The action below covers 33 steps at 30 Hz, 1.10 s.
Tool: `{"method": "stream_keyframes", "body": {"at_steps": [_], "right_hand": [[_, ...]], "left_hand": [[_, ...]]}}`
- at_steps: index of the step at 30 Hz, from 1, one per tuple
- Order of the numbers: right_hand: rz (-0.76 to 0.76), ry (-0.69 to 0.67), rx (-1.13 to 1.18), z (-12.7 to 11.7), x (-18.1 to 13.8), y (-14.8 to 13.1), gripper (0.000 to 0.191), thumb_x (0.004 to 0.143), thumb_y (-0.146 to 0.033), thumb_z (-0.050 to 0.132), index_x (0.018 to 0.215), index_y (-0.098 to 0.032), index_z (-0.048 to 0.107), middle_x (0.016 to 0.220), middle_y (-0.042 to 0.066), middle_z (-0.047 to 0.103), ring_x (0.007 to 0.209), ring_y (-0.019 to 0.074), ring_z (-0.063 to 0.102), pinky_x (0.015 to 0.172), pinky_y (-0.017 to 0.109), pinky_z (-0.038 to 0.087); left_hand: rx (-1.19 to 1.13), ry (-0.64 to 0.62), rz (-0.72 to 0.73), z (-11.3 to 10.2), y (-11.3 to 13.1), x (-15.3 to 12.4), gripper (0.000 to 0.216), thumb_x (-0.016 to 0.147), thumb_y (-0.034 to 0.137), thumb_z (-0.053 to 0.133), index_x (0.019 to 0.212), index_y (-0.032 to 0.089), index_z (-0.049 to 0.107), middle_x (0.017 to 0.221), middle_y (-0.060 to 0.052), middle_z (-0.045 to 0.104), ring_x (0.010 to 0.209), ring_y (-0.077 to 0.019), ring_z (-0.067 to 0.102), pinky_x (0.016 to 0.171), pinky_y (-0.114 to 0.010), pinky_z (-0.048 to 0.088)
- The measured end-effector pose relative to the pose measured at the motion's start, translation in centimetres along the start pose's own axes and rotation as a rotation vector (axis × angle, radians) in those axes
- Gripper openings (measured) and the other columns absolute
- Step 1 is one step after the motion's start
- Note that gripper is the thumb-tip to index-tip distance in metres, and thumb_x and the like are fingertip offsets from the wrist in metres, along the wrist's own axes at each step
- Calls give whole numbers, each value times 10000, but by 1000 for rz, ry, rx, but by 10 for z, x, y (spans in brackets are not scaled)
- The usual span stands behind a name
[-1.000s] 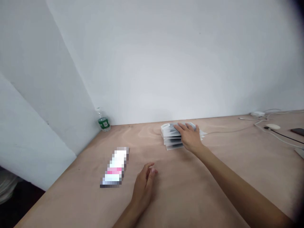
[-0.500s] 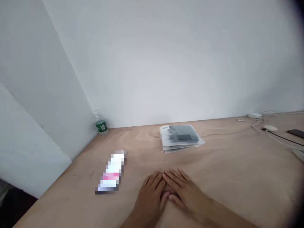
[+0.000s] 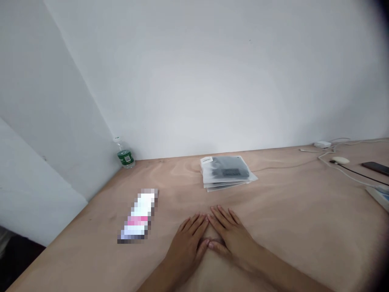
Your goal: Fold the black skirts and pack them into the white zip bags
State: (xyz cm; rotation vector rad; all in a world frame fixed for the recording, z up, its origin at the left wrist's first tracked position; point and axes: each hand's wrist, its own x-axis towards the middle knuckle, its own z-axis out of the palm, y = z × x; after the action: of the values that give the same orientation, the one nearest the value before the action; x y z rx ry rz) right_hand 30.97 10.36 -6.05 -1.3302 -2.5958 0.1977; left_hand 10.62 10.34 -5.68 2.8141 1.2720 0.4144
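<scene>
My left hand (image 3: 187, 239) and my right hand (image 3: 229, 235) lie flat on the plywood table (image 3: 273, 211), side by side near its front, with their fingertips almost meeting. Neither hand holds anything. The nearest thing to them is a stack of frosted plastic bags (image 3: 226, 172) with dark contents, lying a short way ahead. To the left of my hands lies a long, pixelated packet (image 3: 138, 215) in white and pink; its details are blurred out.
A green-labelled water bottle (image 3: 124, 156) stands in the far left corner against the white wall. At the far right are a white charger (image 3: 322, 144), cables, a white oval device (image 3: 340, 159), a black phone (image 3: 375, 168) and a pale box (image 3: 378, 196) at the edge.
My right hand has come back from on top of the bag stack to beside my left hand. My left hand has flattened on the table. The view has tilted slightly.
</scene>
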Motion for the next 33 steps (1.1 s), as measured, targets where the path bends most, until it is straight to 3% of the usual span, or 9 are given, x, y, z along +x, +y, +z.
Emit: {"method": "stream_keyframes", "body": {"at_steps": [33], "right_hand": [[-12,-44,40,-8,0,7,607,861,-547,354,1388,-256,276,1462,75,238,1340,262,189,1054,498,210]], "left_hand": [[-39,-27,-3,-10,1,1,458,901,366,385,1336,225,366,1376,-47,425,1264,-221,384,1015,-430,372]]}}
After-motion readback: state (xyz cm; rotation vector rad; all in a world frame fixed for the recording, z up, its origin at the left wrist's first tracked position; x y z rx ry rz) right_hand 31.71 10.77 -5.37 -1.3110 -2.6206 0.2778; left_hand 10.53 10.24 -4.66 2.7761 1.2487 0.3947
